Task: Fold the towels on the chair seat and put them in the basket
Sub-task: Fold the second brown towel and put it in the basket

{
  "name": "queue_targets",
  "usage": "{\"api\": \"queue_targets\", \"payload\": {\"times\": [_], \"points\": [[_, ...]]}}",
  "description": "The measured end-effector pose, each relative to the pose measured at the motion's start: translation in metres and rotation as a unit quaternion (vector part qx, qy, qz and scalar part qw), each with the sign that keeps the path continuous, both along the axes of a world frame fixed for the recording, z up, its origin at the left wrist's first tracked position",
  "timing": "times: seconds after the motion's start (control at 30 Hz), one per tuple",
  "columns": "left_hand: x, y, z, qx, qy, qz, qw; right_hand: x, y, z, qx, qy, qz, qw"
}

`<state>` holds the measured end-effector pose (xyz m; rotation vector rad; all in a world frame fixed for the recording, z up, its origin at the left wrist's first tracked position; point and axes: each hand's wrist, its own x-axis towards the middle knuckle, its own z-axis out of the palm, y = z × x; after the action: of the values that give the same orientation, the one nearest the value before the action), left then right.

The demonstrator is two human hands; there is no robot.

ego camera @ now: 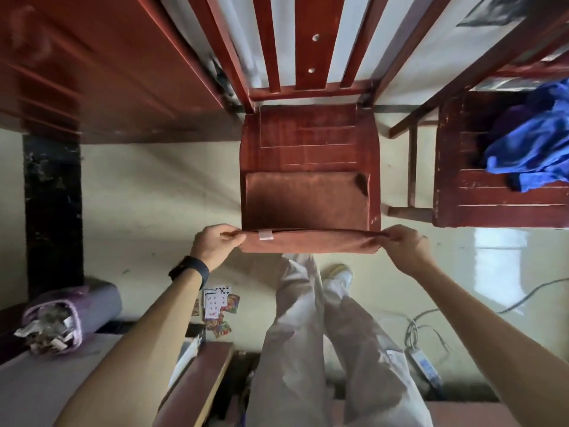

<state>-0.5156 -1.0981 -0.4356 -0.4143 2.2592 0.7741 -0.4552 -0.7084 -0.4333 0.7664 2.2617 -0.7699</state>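
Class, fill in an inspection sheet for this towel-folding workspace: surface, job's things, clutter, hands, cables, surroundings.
Surface: wooden chair seat, near half covered by the brown towel.
Job's things: brown towel spread on the seat, near edge hanging over the front; basket not clearly identifiable.
Clutter: playing cards on the floor; purple container of crumpled paper at left.
Hands: left hand and right hand each pinch a near towel corner.
Cables: cables and adapter on the floor at right.
Surroundings: second chair holding blue cloth.
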Motion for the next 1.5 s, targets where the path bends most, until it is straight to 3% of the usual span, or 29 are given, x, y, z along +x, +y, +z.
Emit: {"api": "queue_targets", "payload": {"times": [0.13, 0.47, 0.7, 1.0, 1.1, 1.2, 1.27, 1.37, 1.43, 1.5], "points": [[-0.038, 0.0, -0.039, 0.086, 0.003, 0.124, 0.989, -0.037, 0.002, -0.029, -0.042, 0.03, -0.106, 0.993], [-0.103, 0.023, -0.112, 0.119, 0.05, 0.226, 0.965, -0.103, 0.006, -0.101, -0.019, 0.076, -0.145, 0.986], [-0.119, 0.028, -0.132, 0.034, 0.054, 0.133, 0.989, -0.117, 0.007, -0.119, -0.003, 0.057, -0.129, 0.99], [-0.126, 0.039, -0.139, -0.067, 0.07, 0.074, 0.993, -0.124, -0.002, -0.129, 0.037, 0.06, -0.134, 0.988], [-0.121, 0.042, -0.135, -0.126, 0.104, -0.022, 0.986, -0.125, -0.006, -0.133, 0.062, 0.063, -0.133, 0.987], [-0.114, 0.048, -0.133, -0.19, 0.182, -0.14, 0.955, -0.12, -0.017, -0.133, 0.096, 0.098, -0.136, 0.981], [-0.106, 0.056, -0.131, -0.204, 0.248, -0.151, 0.935, -0.108, -0.03, -0.131, 0.158, 0.15, -0.107, 0.97], [-0.077, 0.079, -0.133, -0.136, 0.329, -0.194, 0.914, -0.083, -0.062, -0.125, 0.184, 0.229, 0.039, 0.955], [-0.057, 0.09, -0.142, -0.121, 0.296, -0.214, 0.923, -0.067, -0.076, -0.133, 0.151, 0.221, 0.145, 0.953], [-0.044, 0.087, -0.159, -0.16, 0.216, -0.196, 0.943, -0.061, -0.07, -0.15, 0.157, 0.163, 0.206, 0.952]]}}
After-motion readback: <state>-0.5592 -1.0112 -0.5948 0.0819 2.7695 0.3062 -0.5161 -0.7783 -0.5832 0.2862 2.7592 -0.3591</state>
